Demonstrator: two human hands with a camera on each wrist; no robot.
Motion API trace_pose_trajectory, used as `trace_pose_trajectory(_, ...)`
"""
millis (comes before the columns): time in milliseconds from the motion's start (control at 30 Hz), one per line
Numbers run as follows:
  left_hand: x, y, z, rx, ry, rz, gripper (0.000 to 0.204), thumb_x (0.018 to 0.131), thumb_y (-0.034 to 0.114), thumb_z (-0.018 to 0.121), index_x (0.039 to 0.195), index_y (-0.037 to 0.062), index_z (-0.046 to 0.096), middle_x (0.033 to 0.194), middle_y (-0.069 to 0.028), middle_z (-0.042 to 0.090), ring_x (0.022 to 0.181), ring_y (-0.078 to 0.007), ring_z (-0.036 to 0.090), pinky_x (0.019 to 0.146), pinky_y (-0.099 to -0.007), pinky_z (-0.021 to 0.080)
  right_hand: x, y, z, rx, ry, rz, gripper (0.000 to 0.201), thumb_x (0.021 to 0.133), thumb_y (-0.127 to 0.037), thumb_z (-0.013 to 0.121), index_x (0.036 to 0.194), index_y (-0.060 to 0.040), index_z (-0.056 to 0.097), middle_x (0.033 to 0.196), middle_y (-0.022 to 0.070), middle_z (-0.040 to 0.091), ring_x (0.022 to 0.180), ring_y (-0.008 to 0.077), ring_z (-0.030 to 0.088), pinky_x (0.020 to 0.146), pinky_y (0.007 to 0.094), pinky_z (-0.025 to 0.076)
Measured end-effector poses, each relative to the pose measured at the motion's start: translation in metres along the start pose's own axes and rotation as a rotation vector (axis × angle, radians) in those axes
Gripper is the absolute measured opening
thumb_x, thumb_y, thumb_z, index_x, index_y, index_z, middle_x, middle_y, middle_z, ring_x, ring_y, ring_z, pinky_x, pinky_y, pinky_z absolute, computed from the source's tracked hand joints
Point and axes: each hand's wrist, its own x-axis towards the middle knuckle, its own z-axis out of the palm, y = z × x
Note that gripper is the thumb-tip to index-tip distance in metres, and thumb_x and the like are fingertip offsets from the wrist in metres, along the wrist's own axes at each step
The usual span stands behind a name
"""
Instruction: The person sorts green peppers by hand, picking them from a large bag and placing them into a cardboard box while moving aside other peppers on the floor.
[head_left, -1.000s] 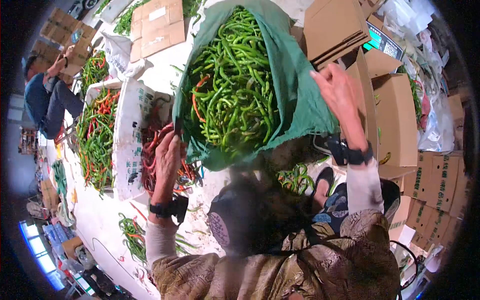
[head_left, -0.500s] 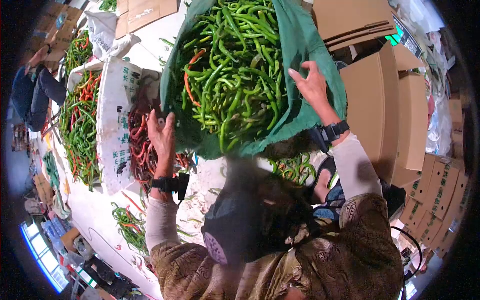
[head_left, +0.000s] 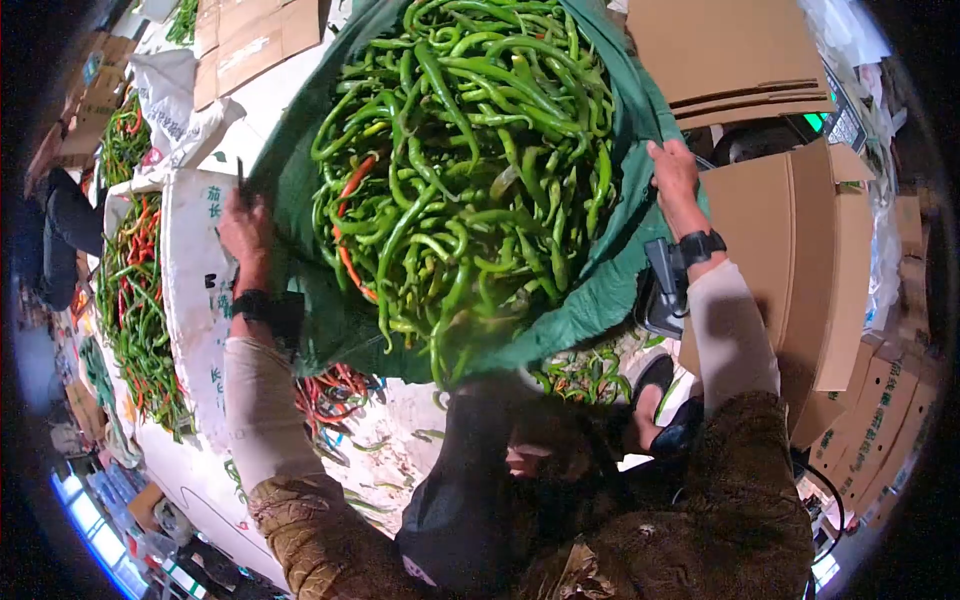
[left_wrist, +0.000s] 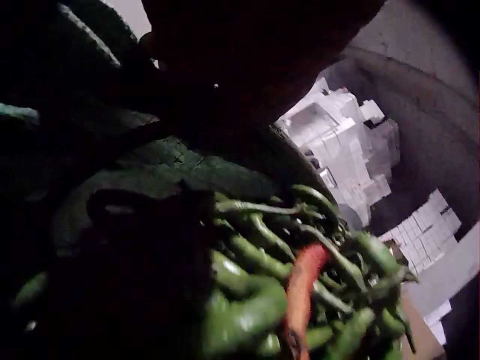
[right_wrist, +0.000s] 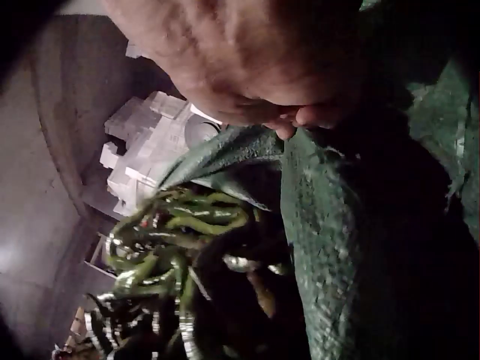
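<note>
A green woven sack [head_left: 600, 310], its mouth spread wide toward me, is full of long green chili peppers [head_left: 480, 200]. One reddish-orange pepper [head_left: 345, 240] lies among them on the left side. At the sack's right edge my right hand [head_left: 677, 180] pinches the cloth; in the right wrist view the fingertips [right_wrist: 289, 124] close on a fold of it. My left hand [head_left: 245, 235] grips the opposite edge of the mouth, dark and partly in shadow in the left wrist view.
To the left stands a white printed sack [head_left: 195, 290] beside heaped green and red peppers [head_left: 140, 320]. Cardboard boxes [head_left: 750, 230] are on the right. Red peppers [head_left: 335, 395] and loose green peppers [head_left: 590, 375] lie on the floor near my feet. Another person sits at far left.
Both hands have left the sack's edges, spread, then taken hold again, the left farther out to the left. The mouth now gapes wider and the peppers appear nearer.
</note>
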Motion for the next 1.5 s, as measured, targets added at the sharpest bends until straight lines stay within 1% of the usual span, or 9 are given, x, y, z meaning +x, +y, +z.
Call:
trace_pose_trajectory(133, 0.035, -0.019, 0.039, 0.044, -0.086, -0.096, 0.032, 0.081, 0.033, 0.063, 0.105, 0.0119, 0.064, 0.094, -0.0197, 0.068, 0.088, -0.0407, 0.064, 0.076, -0.0480, 0.049, 0.015, -0.003, 0.036, 0.056, -0.025, 0.069, 0.027, 0.082, -0.014, 0.068, 0.072, -0.0089, 0.043, 0.071, 0.0024, 0.056, 0.056, 0.0118, 0.057, 0.043, 0.0313, 0.044)
trace_pose_trajectory(267, 0.010, -0.011, 0.087, 0.000, -0.342, 0.023, 0.033, 0.083, 0.028, 0.064, 0.105, 0.0028, 0.064, 0.090, -0.0188, 0.069, 0.080, -0.0331, 0.066, 0.073, -0.0437, 0.051, 0.028, 0.016, 0.059, -0.544, 0.059, -0.276, 0.016, 0.084, -0.007, 0.048, 0.093, -0.0087, 0.061, 0.095, 0.0126, 0.067, 0.089, 0.0256, 0.066, 0.076, 0.0423, 0.053)
trace_pose_trajectory(300, -0.005, -0.052, 0.137, -0.840, -0.486, -0.189, 0.027, 0.086, 0.016, 0.062, 0.106, -0.0009, 0.063, 0.090, -0.0111, 0.069, 0.076, -0.0217, 0.065, 0.069, -0.0337, 0.052, 0.025, 0.014, 0.061, -0.486, -0.019, -0.232, 0.030, 0.084, -0.006, 0.043, 0.106, -0.0052, 0.063, 0.095, 0.0104, 0.067, 0.093, 0.0283, 0.063, 0.086, 0.0437, 0.048)
trace_pose_trajectory(467, -0.072, -0.019, 0.074, -0.820, -0.519, -0.214, 0.029, 0.088, 0.008, 0.058, 0.115, -0.0002, 0.059, 0.093, -0.0092, 0.066, 0.074, -0.0150, 0.062, 0.064, -0.0281, 0.052, -0.011, 0.061, 0.052, 0.490, -0.475, 0.048, 0.024, 0.090, -0.011, 0.046, 0.104, -0.0034, 0.064, 0.091, 0.0008, 0.063, 0.085, 0.0150, 0.056, 0.077, 0.0322, 0.046)
trace_pose_trajectory(600, -0.107, -0.036, 0.058, -0.971, -0.488, -0.594, 0.016, 0.086, 0.011, 0.062, 0.100, 0.0029, 0.059, 0.075, -0.0024, 0.061, 0.057, -0.0106, 0.054, 0.048, -0.0241, 0.043, -0.051, 0.106, 0.032, 0.488, -0.597, 0.222, 0.025, 0.092, -0.016, 0.049, 0.108, -0.0024, 0.063, 0.101, 0.0046, 0.063, 0.092, 0.0152, 0.055, 0.084, 0.0302, 0.043)
trace_pose_trajectory(733, -0.136, -0.026, 0.035, -0.724, -0.269, -0.339, 0.016, 0.085, 0.015, 0.065, 0.097, 0.0058, 0.061, 0.072, 0.0015, 0.059, 0.052, -0.0074, 0.050, 0.044, -0.0233, 0.038, -0.077, 0.116, 0.033, 0.693, -0.304, 0.330, 0.031, 0.092, -0.024, 0.056, 0.110, -0.0005, 0.062, 0.102, 0.0041, 0.063, 0.088, 0.0157, 0.055, 0.082, 0.0280, 0.044)
trace_pose_trajectory(867, -0.159, -0.035, 0.027, -0.755, -0.212, -0.464, 0.026, 0.093, 0.019, 0.058, 0.108, -0.0006, 0.064, 0.102, -0.0084, 0.065, 0.086, -0.0162, 0.060, 0.076, -0.0277, 0.047, -0.120, 0.098, 0.009, 0.503, -0.484, 0.118, 0.017, 0.095, -0.022, 0.054, 0.103, -0.0092, 0.061, 0.086, -0.0047, 0.060, 0.073, 0.0062, 0.053, 0.066, 0.0229, 0.042)
trace_pose_trajectory(1200, -0.198, 0.134, -0.133, -1.731, -0.470, -0.531, 0.028, 0.098, 0.023, 0.049, 0.109, -0.0020, 0.053, 0.096, -0.0097, 0.054, 0.088, -0.0209, 0.053, 0.086, -0.0359, 0.045, -0.175, 0.062, -0.014, 0.076, 0.071, -0.228, 0.015, 0.087, -0.016, 0.064, 0.094, -0.0030, 0.062, 0.088, 0.0113, 0.065, 0.078, 0.0225, 0.061, 0.073, 0.0335, 0.048)
trace_pose_trajectory(1500, -0.220, 0.274, -0.152, -1.701, -1.270, -0.169, 0.036, 0.095, 0.030, 0.053, 0.115, 0.0000, 0.057, 0.122, -0.0177, 0.058, 0.119, -0.0256, 0.050, 0.105, -0.0391, 0.033, -0.309, -0.057, -0.098, 0.450, -0.574, -0.467, 0.022, 0.081, -0.017, 0.071, 0.095, -0.0030, 0.063, 0.084, 0.0128, 0.065, 0.068, 0.0249, 0.064, 0.060, 0.0346, 0.049)
